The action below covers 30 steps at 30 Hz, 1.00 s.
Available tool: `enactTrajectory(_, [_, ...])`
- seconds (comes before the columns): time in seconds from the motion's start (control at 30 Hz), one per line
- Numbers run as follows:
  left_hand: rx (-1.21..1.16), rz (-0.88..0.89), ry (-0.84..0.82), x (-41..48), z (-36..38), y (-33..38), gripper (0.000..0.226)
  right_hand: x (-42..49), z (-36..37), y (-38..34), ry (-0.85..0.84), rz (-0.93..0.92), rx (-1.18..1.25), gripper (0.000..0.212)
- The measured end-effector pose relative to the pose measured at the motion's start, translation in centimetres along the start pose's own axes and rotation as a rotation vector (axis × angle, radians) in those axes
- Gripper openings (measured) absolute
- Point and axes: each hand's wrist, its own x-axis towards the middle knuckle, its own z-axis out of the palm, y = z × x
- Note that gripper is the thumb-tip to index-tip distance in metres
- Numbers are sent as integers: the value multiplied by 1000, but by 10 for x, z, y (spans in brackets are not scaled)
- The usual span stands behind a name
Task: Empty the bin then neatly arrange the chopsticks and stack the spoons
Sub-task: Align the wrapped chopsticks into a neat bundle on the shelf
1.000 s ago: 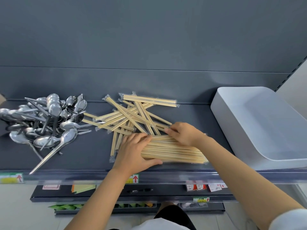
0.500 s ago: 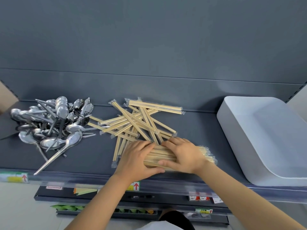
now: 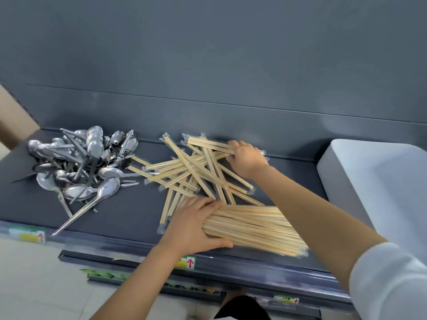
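**One hand on the bundle, one on the far packet**

Here we are: my left hand has the neat bundle of pale wooden chopsticks, lying on the dark grey shelf just on the near side of the loose pile of clear-wrapped wooden chopsticks. My fingers lie over the bundle's left end and my thumb runs along its near edge, so that end sits clamped between them. The sticks lie parallel, running left to right.

Now my right hand is stretched out to the far right corner of the loose pile. Its fingers are curled over the right end of the far packet of chopsticks, which it grasps. That packet lies along the pile's back edge. The pile itself is criss-crossed, packets pointing every way.

Left of the loose pile, touching its outermost sticks, sits the heap of shiny steel spoons, tangled, with one long handle pointing at the shelf's front edge. Right of the pile, well apart, the white plastic bin rests on the shelf; which way up, I cannot tell. Below the pile, on the shelf's front strip, there is a label with a red arrow.
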Motion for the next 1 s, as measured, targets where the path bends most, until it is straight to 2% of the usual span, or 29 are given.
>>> enactTrajectory(0.13, [-23,-15,22,-1,1,1,93,22,8,2,-58,-1,-160,39])
enactTrajectory(0.23, [-20,-28,-1,-1,-2,2,93,27,14,5,-34,-27,-239,33])
enactTrajectory(0.47, [-44,-52,-38,0,-4,3,96,24,13,4,10,-48,-42,29])
enactTrajectory(0.6, [-45,-59,-31,-1,-3,3,96,14,7,-18,94,-18,118,9])
enactTrajectory(0.7, [-46,-59,-20,-1,-3,4,95,9,15,-39,-33,94,161,24])
enactTrajectory(0.8, [-51,-69,-17,-2,-5,6,95,9,23,-52,-118,227,205,18])
enactTrajectory(0.9, [-42,-72,-35,-2,-5,7,96,13,25,-54,-97,262,209,28])
enactTrajectory(1.0, [-31,-70,-55,-1,-7,6,97,14,19,-52,15,157,37,24])
